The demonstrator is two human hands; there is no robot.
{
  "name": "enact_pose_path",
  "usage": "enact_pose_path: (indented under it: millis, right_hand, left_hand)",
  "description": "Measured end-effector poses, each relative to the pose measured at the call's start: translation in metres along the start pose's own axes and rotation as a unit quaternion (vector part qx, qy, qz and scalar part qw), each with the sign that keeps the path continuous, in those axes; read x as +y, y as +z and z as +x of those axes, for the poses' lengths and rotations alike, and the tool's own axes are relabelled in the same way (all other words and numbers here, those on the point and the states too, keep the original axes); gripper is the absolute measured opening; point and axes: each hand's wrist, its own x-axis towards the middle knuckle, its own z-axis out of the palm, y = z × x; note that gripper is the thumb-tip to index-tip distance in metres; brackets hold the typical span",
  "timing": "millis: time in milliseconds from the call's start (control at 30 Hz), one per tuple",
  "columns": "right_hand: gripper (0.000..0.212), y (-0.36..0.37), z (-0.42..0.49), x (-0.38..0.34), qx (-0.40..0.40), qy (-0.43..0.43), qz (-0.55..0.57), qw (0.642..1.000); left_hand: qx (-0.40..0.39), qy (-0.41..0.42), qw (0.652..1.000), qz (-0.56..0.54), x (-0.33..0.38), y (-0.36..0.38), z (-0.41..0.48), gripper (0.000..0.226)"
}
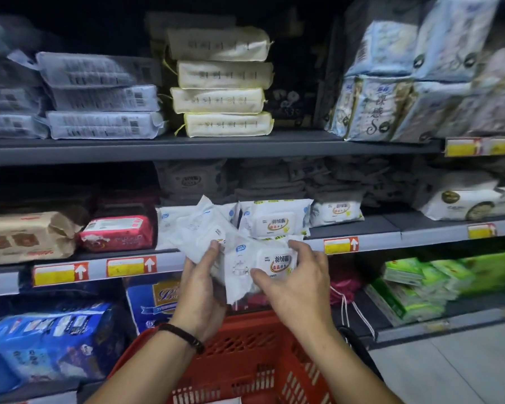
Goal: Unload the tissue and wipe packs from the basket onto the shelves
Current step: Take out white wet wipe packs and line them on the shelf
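Two white wipe packs are held up in front of the middle shelf (pixel 376 239). My left hand (pixel 200 287) grips the left wipe pack (pixel 196 231), which is tilted with its back toward me. My right hand (pixel 298 282) holds the right wipe pack (pixel 254 263) by its front, thumb below and fingers on top. The two packs touch each other. Below my forearms sits the red plastic basket (pixel 245 360); what lies inside it is mostly hidden. More white wipe packs of the same kind (pixel 274 221) stand on the middle shelf just behind.
The top shelf (pixel 187 145) carries stacked grey and cream tissue packs (pixel 222 97) and blue-white bundles (pixel 391 91). A brown pack (pixel 27 237) and a red pack (pixel 117 233) lie left on the middle shelf. Blue packs (pixel 50 342) and green packs (pixel 414 290) fill the bottom level.
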Motion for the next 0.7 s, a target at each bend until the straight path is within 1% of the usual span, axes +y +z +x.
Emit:
enact_pose_path:
  millis: [67,267,400,533,633,700]
  right_hand:
    - [0.084,-0.015,0.013,0.01,0.038,0.011,0.009,0.999]
    - [0.078,-0.066,0.079,0.036,0.153,0.018,-0.018,0.988]
    - [0.079,-0.079,0.136,0.052,0.211,0.031,-0.055,0.975]
    - [0.08,-0.065,0.164,0.081,0.217,0.015,-0.066,0.974]
    - [0.081,-0.049,0.172,0.108,0.188,-0.011,-0.083,0.979]
    - [0.081,-0.043,0.178,0.118,0.179,-0.015,-0.077,0.981]
  left_hand:
    - [0.001,-0.006,1.0,0.004,-0.006,0.018,0.009,0.028]
    - [-0.022,0.032,0.993,0.11,-0.02,0.065,0.032,0.034]
    - [-0.008,0.066,0.985,0.162,-0.034,0.074,0.038,0.032]
    - [-0.007,0.046,0.988,0.149,-0.046,0.075,0.043,0.038]
    - [-0.009,0.033,0.991,0.126,-0.061,0.073,0.048,0.047]
    - [-0.01,0.016,0.993,0.12,-0.069,0.075,0.049,0.043]
